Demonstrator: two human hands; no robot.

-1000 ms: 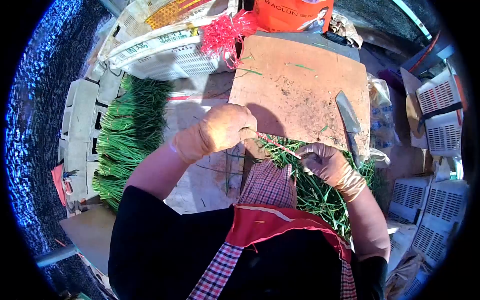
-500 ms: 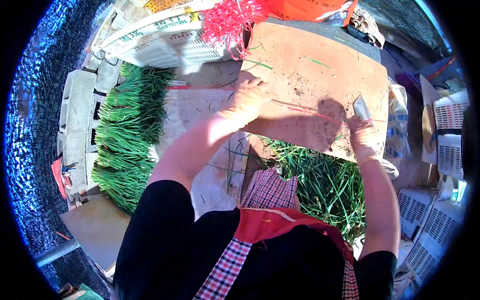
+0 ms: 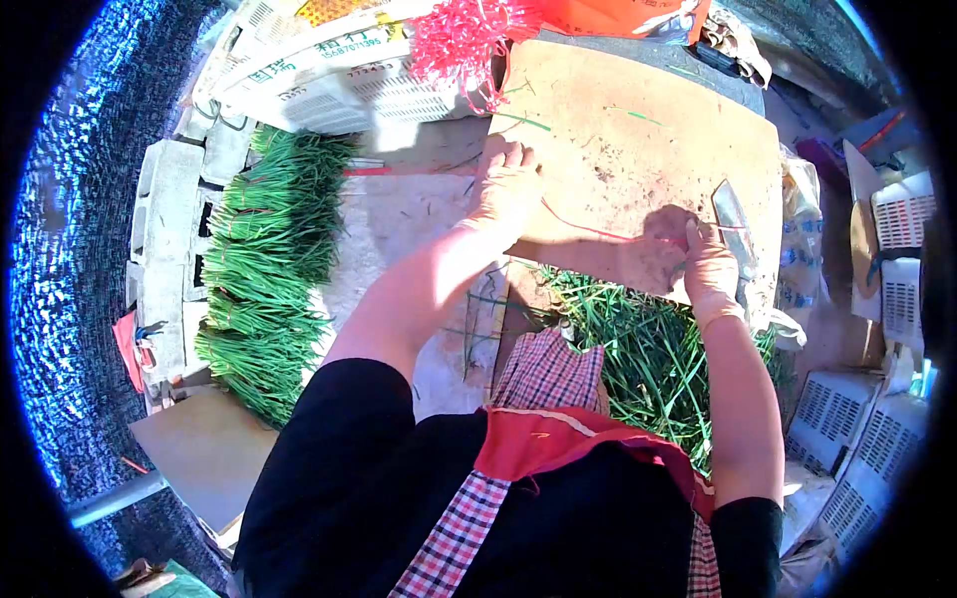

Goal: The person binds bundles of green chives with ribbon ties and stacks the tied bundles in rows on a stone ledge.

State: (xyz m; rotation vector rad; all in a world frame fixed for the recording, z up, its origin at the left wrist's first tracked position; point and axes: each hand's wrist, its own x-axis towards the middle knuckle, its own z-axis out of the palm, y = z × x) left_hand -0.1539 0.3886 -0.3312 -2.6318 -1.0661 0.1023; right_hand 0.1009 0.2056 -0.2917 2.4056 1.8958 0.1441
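Red checked cloth covers my lap, beside loose greens (image 3: 648,349) with no ties that I can see, so I judge these are left to gather. Beyond them, a red strip (image 3: 598,232) lies across the board (image 3: 638,140), around no bunch. My right hand (image 3: 713,264) has its fingers closed on it; my left hand (image 3: 510,184) curls at its other end, but I cannot tell whether those fingers grip. The knife (image 3: 731,209) is partly hidden behind my right hand. Tied bunches (image 3: 264,259) at my left look finished. Farther off, the frame cuts the red tuft (image 3: 469,45).
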